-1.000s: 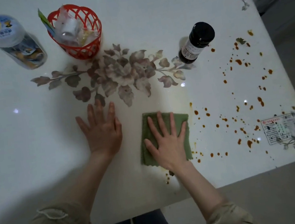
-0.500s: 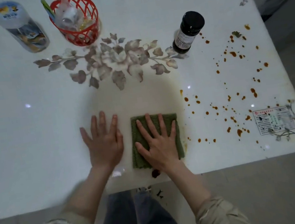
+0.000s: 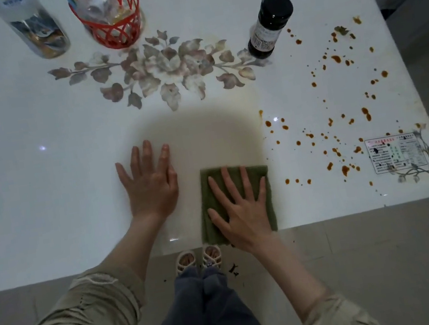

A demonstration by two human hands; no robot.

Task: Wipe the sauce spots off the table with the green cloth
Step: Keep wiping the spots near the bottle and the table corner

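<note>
At the near edge of the glossy white tabletop (image 3: pixel 36 215), the right hand (image 3: pixel 242 213) presses a folded square green cloth (image 3: pixel 261 180) flat, fingers (image 3: pixel 246 180) spread. Beside it on the left, the left hand (image 3: pixel 152 187) lies flat, fingers loosely together. Brown sauce spots (image 3: pixel 340 122) dot the right side, near a dark glass bottle (image 3: pixel 270 26).

Dim, cool light comes from above. A broad soft shadow darkens the glossy desk (image 3: pixel 18 189) at centre; small glints dot it at nine and seven o'clock. The red basket (image 3: pixel 111 25) at eleven o'clock is blurred; the desk's edges bow.
</note>
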